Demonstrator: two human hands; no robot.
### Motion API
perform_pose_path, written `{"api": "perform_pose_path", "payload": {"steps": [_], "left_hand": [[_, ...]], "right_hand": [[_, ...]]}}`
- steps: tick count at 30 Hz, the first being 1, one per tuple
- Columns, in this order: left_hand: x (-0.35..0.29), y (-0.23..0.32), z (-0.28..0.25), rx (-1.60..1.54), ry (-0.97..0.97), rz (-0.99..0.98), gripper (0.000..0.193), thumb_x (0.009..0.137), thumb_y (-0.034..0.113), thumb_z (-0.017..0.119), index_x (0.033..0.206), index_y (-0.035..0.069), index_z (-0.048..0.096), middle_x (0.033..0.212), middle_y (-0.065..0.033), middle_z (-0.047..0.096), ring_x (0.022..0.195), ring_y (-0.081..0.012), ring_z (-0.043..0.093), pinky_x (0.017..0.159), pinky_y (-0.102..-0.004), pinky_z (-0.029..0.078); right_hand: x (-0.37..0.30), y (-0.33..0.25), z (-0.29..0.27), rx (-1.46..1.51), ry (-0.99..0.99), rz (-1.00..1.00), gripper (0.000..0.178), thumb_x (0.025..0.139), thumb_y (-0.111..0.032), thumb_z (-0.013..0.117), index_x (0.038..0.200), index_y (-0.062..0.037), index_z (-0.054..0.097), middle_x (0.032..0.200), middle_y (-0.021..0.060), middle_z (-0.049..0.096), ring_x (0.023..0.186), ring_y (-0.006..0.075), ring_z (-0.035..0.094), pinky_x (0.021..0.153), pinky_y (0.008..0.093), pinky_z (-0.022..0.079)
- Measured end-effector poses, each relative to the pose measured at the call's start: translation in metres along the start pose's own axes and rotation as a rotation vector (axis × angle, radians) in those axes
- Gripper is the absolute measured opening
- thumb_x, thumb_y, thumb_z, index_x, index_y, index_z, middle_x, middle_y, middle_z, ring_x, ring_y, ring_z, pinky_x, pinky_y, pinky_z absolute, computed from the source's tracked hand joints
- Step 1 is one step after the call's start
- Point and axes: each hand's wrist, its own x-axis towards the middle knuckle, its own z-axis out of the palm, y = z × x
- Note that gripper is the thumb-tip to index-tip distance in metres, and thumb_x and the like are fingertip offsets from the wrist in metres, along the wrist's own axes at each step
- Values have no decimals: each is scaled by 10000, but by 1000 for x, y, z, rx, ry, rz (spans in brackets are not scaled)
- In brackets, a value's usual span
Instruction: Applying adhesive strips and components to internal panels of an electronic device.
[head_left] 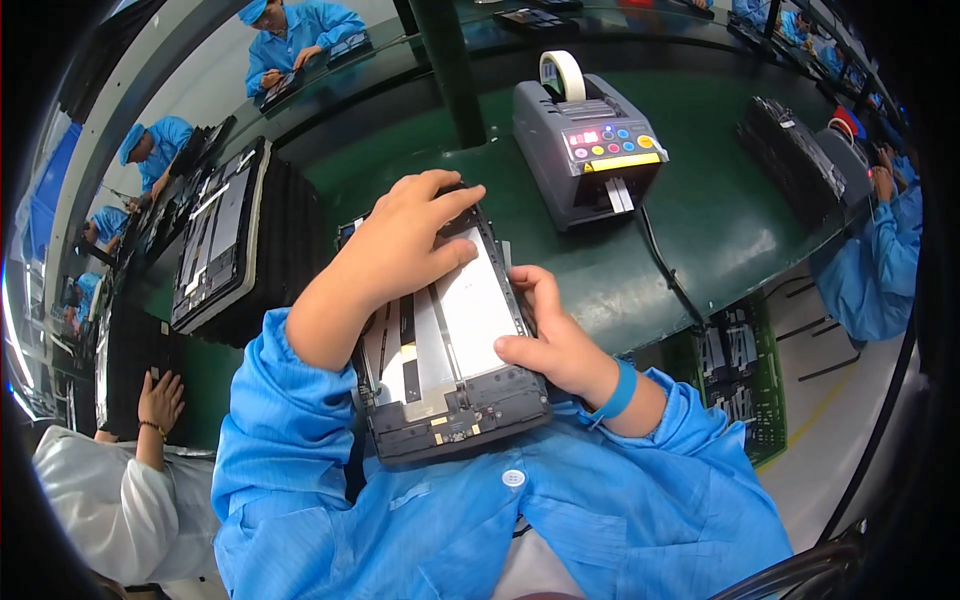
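An opened tablet [420, 355] with silvery battery panels, dark strips and a black lower end rests against my front, tilted at the table edge. My left hand [415, 235] lies across its far part, fingers spread and pointing right, covering some of the inside. With the thumb on top and the fingers round the right edge, my right hand [560, 345] grips the tablet. A blue band [613, 392] circles my right wrist. Beyond my hands stands a grey tape dispenser [585, 150] with a lit display, coloured buttons and a cream tape roll [562, 76] on top.
A tall stack of opened tablets [225, 230] stands on the green table [400, 150] at left, another stack [795, 150] at far right. A post [447, 75] rises behind. A green crate [765, 400] sits below right. Co-workers sit around; one's hand [160, 402] is near left.
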Motion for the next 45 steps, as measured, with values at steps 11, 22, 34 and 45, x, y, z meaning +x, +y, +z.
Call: {"api": "perform_pose_path", "payload": {"steps": [11,22,34,45], "left_hand": [[-18,-3,-7,-124,-34,76,373,737,158,726,1074,19,646,1191,-145,575,1115,-317,526,952,-385,435],[-39,-9,0,-56,100,119,335,742,185,719,1029,18,675,1133,-149,601,1083,-326,548,916,-397,451],[-41,-8,6,12,166,125,300,721,180,712,982,34,693,1056,-131,605,1113,-320,526,940,-416,406],[-42,2,4,295,200,63,289,732,232,695,986,94,697,1089,-95,600,1141,-306,516,928,-437,399]], "right_hand": [[-26,2,13,-80,-33,-18,780,778,-221,694,1321,19,188,1242,243,410,1173,291,439,1011,379,353],[33,-39,-9,-584,-11,-328,564,804,-116,619,1271,3,327,1211,240,503,1186,356,476,993,412,383],[61,-39,-8,-981,-77,-570,394,788,-32,591,1168,-88,504,977,108,572,960,309,548,860,402,433],[76,-45,-18,-754,-159,-459,329,799,-48,595,1115,-56,506,1004,141,597,984,326,563,851,393,463]]}}
